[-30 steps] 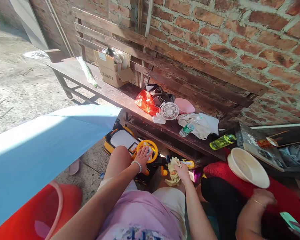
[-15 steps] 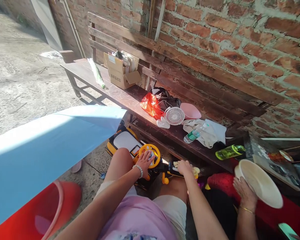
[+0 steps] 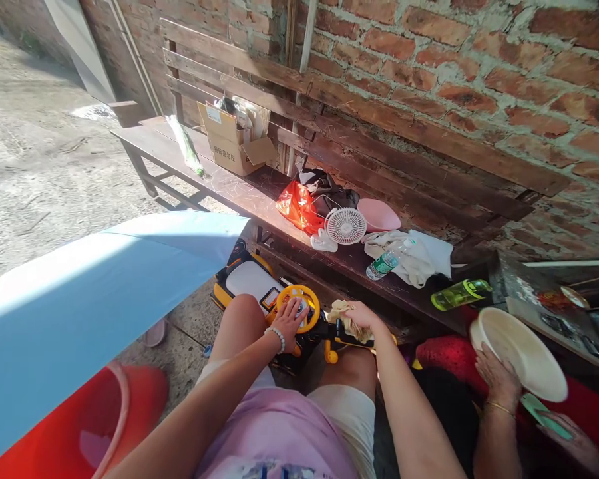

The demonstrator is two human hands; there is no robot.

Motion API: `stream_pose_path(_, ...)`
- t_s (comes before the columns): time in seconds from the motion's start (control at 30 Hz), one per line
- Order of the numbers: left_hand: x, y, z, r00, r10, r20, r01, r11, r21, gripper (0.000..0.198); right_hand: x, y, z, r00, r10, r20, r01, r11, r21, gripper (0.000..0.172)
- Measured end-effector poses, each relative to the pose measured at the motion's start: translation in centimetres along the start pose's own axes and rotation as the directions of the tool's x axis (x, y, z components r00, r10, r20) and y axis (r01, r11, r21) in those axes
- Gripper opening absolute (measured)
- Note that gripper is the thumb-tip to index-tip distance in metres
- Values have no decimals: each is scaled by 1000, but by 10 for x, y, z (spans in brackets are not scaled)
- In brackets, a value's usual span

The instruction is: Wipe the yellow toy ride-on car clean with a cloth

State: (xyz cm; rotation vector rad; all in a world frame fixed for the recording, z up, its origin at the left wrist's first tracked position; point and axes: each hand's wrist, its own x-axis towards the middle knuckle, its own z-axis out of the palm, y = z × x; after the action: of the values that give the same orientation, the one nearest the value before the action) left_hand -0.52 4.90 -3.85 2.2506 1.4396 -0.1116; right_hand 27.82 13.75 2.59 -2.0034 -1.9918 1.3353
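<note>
My left hand (image 3: 288,324) lies on the yellow steering wheel (image 3: 315,307) of a black, white and yellow ride-on toy car (image 3: 248,288). Its fingers stretch apart over the wheel's hub, and a beaded bracelet circles the wrist. Closed on a crumpled beige cloth (image 3: 348,322), my right hand (image 3: 363,315) presses it against a black and yellow bar-like part (image 3: 335,344) of the toy. That part lies across my right thigh. The cloth partly hides the bar's surface.
A wooden bench (image 3: 274,193) holds a cardboard box (image 3: 225,143), white fan (image 3: 346,226), pink basin (image 3: 378,215), water bottle (image 3: 382,265) and green bottle (image 3: 460,295). A blue sheet (image 3: 104,293) and red tub (image 3: 144,392) are left. At right, another person's hand (image 3: 496,369) holds a cream basin (image 3: 524,352).
My right hand has moved left and up along the bar with the cloth, showing more of it. My left hand stays on the wheel. The other person's second hand, holding a green object, has come into view.
</note>
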Motion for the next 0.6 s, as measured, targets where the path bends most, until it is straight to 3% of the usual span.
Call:
stream_pose_path(0.1,0,0,0,1000,-2,-5,2,1000,18,125,-1,-12,-5,999,-44,-26,42,996,-74,11)
stream_pose_path(0.23,2,0,3,1000,10,-15,-10,1000,9,130,-6,-40,-3,983,-128,-132,83,950,-301,18)
stream_pose_path(0.3,3,0,5,1000,5,-5,-5,1000,1,132,-6,-54,7,985,-146,-94,94,904,-416,15)
stream_pose_path(0.37,4,0,5,1000,-6,3,6,1000,-2,134,-4,-66,23,995,-98,-27,68,840,-538,11)
stream_pose_path(0.47,3,0,5,1000,-4,-9,3,1000,-18,132,4,-79,48,1000,4,-11,-10,773,-634,22)
stream_pose_path(0.6,2,-1,3,1000,22,-13,-23,998,-51,130,16,-79,57,998,49,-37,-61,762,-644,28)
